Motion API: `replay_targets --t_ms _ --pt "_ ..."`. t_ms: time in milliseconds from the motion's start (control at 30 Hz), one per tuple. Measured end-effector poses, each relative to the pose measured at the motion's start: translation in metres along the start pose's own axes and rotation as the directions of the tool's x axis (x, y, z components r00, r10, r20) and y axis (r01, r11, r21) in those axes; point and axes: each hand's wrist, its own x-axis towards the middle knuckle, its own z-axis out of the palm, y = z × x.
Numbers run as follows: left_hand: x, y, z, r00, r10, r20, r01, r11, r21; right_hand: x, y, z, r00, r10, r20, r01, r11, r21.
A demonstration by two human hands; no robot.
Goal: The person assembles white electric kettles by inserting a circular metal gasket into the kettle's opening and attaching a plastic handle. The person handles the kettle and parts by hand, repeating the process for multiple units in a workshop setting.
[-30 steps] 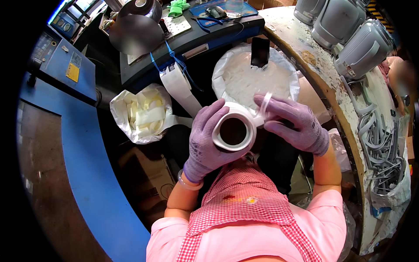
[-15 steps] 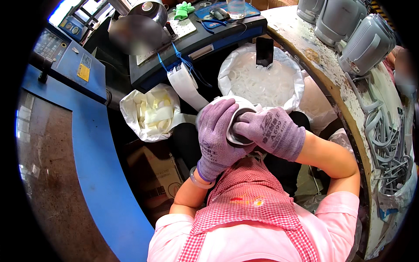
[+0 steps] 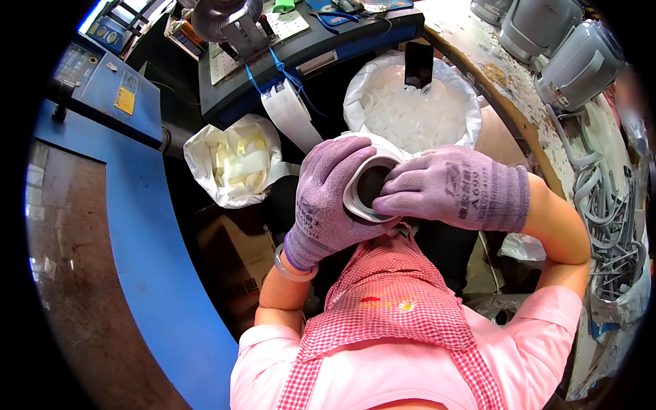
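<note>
In front of my red-checked apron (image 3: 389, 294) I hold a pale, rounded hollow housing (image 3: 371, 183) with a white rim and a dark round opening. Its opening is tilted up toward me. My left hand (image 3: 324, 205), in a purple work glove, wraps round the left side. The gloved right hand (image 3: 458, 188) is closed at the opening's right edge, with bent fingertips over the rim. Whether those fingertips pinch a small part there is hidden. Much of the housing's outside is covered by my hands.
Beyond my hands stands a white bag of clear plastic rings (image 3: 410, 116), with a dark phone (image 3: 418, 65) at its far edge. Left are a bag of yellowish strips (image 3: 239, 160), a hanging white roll (image 3: 287, 113) and a blue machine (image 3: 143, 239). Grey kettle-like bodies (image 3: 581, 65) and handles (image 3: 601, 205) lie right.
My right hand has drawn back to the right, its fingers going from inside the opening to the rim. More of the dark interior shows. The left hand keeps its hold.
</note>
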Motion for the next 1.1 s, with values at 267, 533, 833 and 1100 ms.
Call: replay_targets --t_ms 267,533,833,1100 --pt "-0.005 -0.001 0.003 0.999 0.031 0.041 -0.028 0.997 -0.066 0.012 0.002 -0.007 0.964 0.046 0.261 -0.055 0.998 0.024" --pt "-0.003 -0.002 -0.003 1.0 -0.007 0.005 0.007 0.998 -0.062 0.026 0.0 0.012 0.998 0.045 0.038 -0.039 0.988 -0.148" --pt "-0.005 -0.002 -0.01 0.999 -0.041 0.007 0.041 0.998 -0.038 0.039 -0.003 0.012 0.998 -0.046 -0.036 0.032 0.947 -0.321" --pt "-0.007 -0.001 -0.009 0.999 0.034 0.007 -0.034 0.999 -0.024 0.037 -0.021 -0.001 0.994 0.005 0.107 0.033 0.936 -0.35"
